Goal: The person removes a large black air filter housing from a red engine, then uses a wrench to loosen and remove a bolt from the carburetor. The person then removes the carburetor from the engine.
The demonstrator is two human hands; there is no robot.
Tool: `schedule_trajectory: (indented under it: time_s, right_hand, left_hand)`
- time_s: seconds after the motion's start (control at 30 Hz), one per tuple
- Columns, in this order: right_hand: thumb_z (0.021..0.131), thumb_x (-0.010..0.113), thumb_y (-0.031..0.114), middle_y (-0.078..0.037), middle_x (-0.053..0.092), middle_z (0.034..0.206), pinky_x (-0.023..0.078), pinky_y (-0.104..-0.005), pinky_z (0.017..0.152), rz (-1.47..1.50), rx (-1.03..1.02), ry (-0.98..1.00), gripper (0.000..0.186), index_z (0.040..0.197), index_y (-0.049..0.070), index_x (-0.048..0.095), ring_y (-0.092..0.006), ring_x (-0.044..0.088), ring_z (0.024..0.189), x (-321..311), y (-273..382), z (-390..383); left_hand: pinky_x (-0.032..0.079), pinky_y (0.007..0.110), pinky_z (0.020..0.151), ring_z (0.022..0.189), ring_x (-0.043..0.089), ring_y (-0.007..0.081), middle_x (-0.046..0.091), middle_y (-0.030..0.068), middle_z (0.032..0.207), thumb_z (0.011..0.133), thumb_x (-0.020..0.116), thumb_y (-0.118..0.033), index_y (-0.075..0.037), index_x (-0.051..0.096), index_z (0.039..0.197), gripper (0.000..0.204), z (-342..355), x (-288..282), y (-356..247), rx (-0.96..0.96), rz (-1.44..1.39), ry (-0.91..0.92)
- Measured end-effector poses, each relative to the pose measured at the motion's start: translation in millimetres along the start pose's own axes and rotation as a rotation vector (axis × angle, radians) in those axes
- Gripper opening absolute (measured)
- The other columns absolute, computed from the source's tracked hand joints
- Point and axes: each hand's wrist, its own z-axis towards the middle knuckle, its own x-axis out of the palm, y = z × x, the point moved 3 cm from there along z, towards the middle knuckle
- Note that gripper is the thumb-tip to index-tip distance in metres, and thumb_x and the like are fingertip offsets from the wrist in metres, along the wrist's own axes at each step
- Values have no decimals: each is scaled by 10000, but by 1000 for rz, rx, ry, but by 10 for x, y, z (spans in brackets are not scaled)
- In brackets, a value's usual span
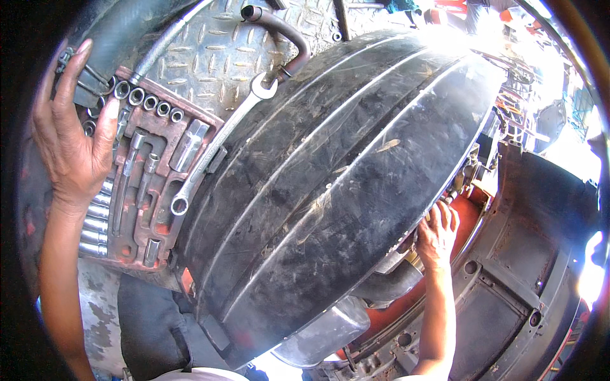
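Note:
At the left, my left hand (pixel 75 136) is over a worn reddish socket-set tray (pixel 206 114), thumb and fingers apart. Its thumb tip is near a row of upright sockets (pixel 136 96); slim metal tool parts (pixel 92 75) lie beside the fingers, and I cannot tell whether they touch. My right hand (pixel 436 236) reaches in at the right edge of a large black ribbed fender (pixel 343 165). Its fingers are bent beside machine parts; what they grip, if anything, is hidden. Between tray and fender lies a long combination wrench (pixel 222 140).
A knurled bar (pixel 166 43) and a bent rusty pipe (pixel 289 35) lie on the diamond-plate metal (pixel 210 57) at the top. Right of the fender are an orange-red surface (pixel 467 222) and a dark ribbed panel (pixel 508 267). A silvery rounded canister (pixel 324 330) sits below the fender.

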Motion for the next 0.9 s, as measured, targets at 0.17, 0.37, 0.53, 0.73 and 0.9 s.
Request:
schedule_trajectory:
  time_s: [0.17,0.37,0.53,0.73,0.9]
  right_hand:
    - [801,748,101,-118,667,1237,429,-487,1062,155,131,56,420,1214,140,688,-303,641,1154,-357,181,108]
    - [864,717,99,-104,678,1133,452,-452,963,171,115,-57,279,1138,109,668,-306,638,1039,-524,252,584]
    - [823,719,74,-103,650,1085,435,-449,949,176,122,-3,258,1071,95,651,-309,631,1024,-474,259,729]
    - [785,747,120,-120,617,1101,424,-449,960,157,110,59,277,1039,79,645,-304,614,1048,-468,204,859]
    - [801,730,149,-134,623,1067,452,-459,917,107,70,60,249,1023,53,672,-317,630,1039,-522,104,1120]
  left_hand:
    - [342,401,1195,1438,411,256,506,49,1570,1012,683,-307,-127,367,1601,693,29,24,16,27,-85,4]
    - [376,485,1196,1433,463,403,505,193,1552,1000,672,-167,-32,360,1581,673,8,-7,-5,38,77,34]
    - [372,485,1199,1428,468,407,511,196,1546,993,678,-163,-41,366,1580,676,2,16,26,49,39,23]
    - [374,479,1196,1424,471,404,515,196,1542,993,684,-188,-48,375,1579,677,-10,9,21,24,68,37]
    - [375,475,1193,1429,465,399,505,198,1551,1005,672,-207,-52,392,1575,654,4,0,-7,24,83,16]
